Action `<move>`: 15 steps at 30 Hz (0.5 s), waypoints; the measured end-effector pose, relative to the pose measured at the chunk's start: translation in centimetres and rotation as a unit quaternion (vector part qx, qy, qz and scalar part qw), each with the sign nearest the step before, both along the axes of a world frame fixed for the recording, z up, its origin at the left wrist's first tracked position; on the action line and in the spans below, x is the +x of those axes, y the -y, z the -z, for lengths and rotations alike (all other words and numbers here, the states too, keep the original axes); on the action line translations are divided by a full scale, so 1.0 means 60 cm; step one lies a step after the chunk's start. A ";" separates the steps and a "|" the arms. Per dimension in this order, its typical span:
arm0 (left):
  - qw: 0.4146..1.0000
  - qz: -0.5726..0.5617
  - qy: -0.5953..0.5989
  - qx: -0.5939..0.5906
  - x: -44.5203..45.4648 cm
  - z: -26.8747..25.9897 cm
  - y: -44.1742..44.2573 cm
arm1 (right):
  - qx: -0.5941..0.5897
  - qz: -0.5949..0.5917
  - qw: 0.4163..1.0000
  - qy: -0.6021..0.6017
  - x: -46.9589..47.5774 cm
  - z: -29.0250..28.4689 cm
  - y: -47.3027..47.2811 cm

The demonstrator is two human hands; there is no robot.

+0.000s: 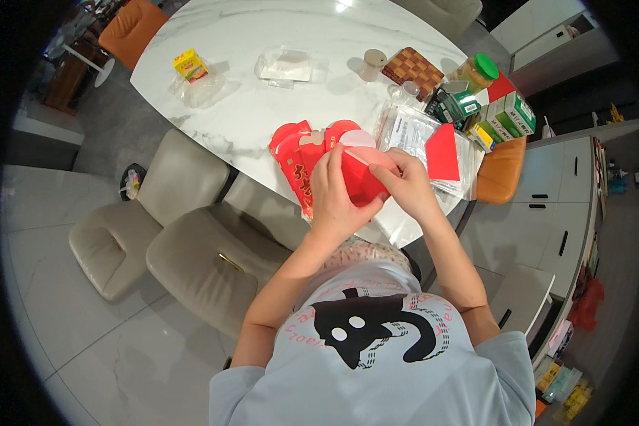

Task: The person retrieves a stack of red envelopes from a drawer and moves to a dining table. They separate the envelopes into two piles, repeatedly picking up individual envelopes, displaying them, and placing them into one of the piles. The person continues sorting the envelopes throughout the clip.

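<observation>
Between my two hands is a red paper envelope (363,178), held above the near edge of the marble-patterned table. My left hand (336,197) grips its left and lower side. On its upper right side, the thumb and fingers of my right hand (407,178) pinch the paper. Several red envelopes with printed characters (296,160) lie fanned out beyond and left of my left hand, partly hidden by it. To the right, a plain red envelope (443,154) rests on clear plastic bags (399,125).
Toward the right end of the table (234,32) stand a green-lidded jar (476,72), a checkered wooden board (414,72), a lidded cup (373,65) and green boxes (511,116). Farther left lie a yellow box (190,65) and a plastic packet (287,66). Beige chairs (207,261) stand at left.
</observation>
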State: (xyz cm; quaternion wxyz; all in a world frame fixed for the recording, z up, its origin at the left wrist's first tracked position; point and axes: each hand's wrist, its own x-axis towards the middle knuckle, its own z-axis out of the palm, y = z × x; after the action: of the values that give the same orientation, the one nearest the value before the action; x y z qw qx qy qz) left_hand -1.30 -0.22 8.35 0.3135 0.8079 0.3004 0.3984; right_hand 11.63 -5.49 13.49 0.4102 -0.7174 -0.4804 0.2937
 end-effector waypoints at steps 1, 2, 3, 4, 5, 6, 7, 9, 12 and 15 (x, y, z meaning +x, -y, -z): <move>1.000 -0.004 -0.013 0.010 -0.002 -0.005 0.001 | -0.014 0.012 1.000 -0.021 0.001 -0.001 0.001; 0.999 -0.007 -0.026 0.020 -0.004 -0.016 0.002 | -0.028 0.024 0.998 -0.042 0.002 -0.006 0.002; 0.999 -0.010 -0.039 0.031 -0.005 -0.023 0.002 | -0.042 0.036 0.996 -0.063 0.002 -0.011 0.003; 0.999 -0.007 -0.041 0.022 -0.006 -0.025 0.003 | -0.049 0.040 0.995 -0.074 -0.002 -0.018 0.003; 0.999 -0.004 -0.043 0.014 -0.004 -0.027 0.005 | -0.056 0.045 0.994 -0.085 -0.008 -0.025 0.004; 0.999 -0.001 -0.045 0.006 -0.003 -0.027 0.006 | -0.063 0.049 0.992 -0.096 -0.012 -0.028 0.004; 0.999 -0.007 -0.042 0.011 0.000 -0.023 0.007 | -0.059 0.039 0.993 -0.092 -0.014 -0.025 0.006; 0.999 -0.019 -0.037 0.020 0.006 -0.011 0.007 | -0.052 0.018 0.995 -0.083 -0.015 -0.015 0.008; 0.999 0.015 -0.009 0.037 0.002 -0.009 -0.002 | -0.040 -0.002 0.984 -0.171 -0.008 -0.023 0.007; 0.999 0.028 -0.008 0.044 -0.006 -0.022 -0.007 | -0.067 0.010 0.985 -0.162 0.000 -0.029 0.010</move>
State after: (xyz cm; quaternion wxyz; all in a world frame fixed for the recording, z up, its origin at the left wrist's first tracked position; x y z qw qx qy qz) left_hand -1.66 0.22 9.70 0.2861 0.8323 0.2620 0.3959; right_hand 11.62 -6.07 15.22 0.4368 -0.6910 -0.3797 0.4330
